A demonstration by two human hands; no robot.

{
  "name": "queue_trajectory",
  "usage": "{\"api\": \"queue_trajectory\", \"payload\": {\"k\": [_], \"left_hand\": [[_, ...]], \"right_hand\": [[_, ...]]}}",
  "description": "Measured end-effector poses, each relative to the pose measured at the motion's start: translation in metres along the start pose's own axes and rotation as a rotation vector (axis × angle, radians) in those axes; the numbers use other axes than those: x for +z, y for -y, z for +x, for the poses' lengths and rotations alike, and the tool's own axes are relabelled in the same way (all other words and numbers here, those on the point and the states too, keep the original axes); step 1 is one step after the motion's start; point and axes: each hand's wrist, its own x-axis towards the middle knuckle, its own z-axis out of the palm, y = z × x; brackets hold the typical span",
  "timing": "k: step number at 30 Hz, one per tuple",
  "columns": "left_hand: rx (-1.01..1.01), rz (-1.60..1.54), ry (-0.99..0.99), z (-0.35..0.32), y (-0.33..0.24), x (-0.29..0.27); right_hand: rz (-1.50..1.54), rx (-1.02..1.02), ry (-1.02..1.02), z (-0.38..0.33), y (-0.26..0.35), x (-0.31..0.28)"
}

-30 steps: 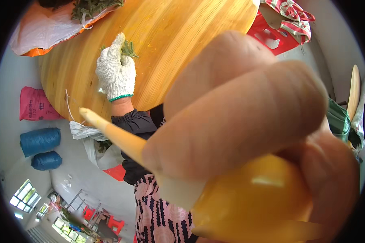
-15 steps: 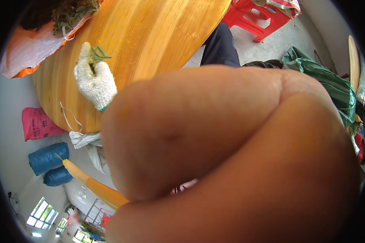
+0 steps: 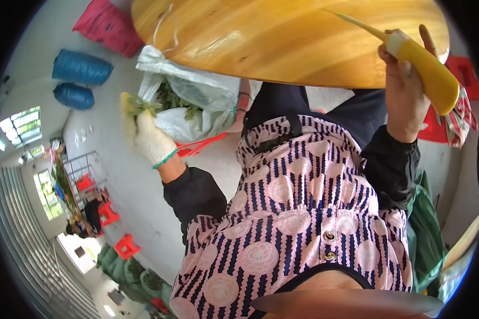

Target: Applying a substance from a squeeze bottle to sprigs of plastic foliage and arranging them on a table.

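My left hand [image 3: 150,139], in a white knit glove with a green cuff edge, pinches a small green sprig [image 3: 143,106]. It is raised beside an open white woven bag [image 3: 218,87], and the fingertips are blurred and look yellowish. Bare, my right hand [image 3: 403,98] grips a yellow squeeze bottle [image 3: 429,72] with a long thin nozzle. The nozzle points up and to the left, over the round wooden table [image 3: 282,42]. Both forearms wear black sleeves.
Green sprigs [image 3: 178,101] fill part of the white bag. A pink sack [image 3: 109,26] and blue bundles [image 3: 82,66] lie at the far left. Red stools [image 3: 463,74] stand at the right and farther back. Green sheeting [image 3: 426,234] hangs low at the right.
The view has swung toward my body. My right hand, earlier close before the lens, is now off at the right with the bottle. My left hand has gone from over the table to beside the bag.
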Motion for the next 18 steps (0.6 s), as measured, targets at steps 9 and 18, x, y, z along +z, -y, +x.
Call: {"api": "queue_trajectory", "payload": {"k": [9,18], "left_hand": [[-0.205,1.157,0.198,-0.004,0.117,0.001],[-0.339,1.112,0.688,0.048,0.243,0.041]], "right_hand": [[0.421,0.360,-0.197,0.028,-0.056,-0.033],[0.459,0.401,-0.261,0.035,-0.036,-0.084]]}}
